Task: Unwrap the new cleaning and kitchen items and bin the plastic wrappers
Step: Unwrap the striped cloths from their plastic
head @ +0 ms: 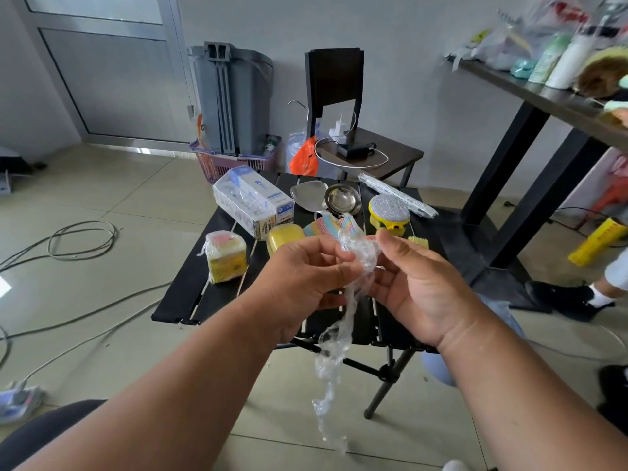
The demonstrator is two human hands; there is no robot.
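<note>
While the clear plastic wrapper (356, 253) was bunched between both hands above the black slatted table (190, 297), its tail dangled free, likely being gathered for binning; the left hand (299, 277) and right hand (418, 283) each pinched it. A sponge pack (226, 254) beyond remained wrapped, the grey bin (231, 96) well apart

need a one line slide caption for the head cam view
Both hands, left hand and right hand, hold a clear plastic wrapper above the black slatted table of part-unwrapped cleaning items.
</note>
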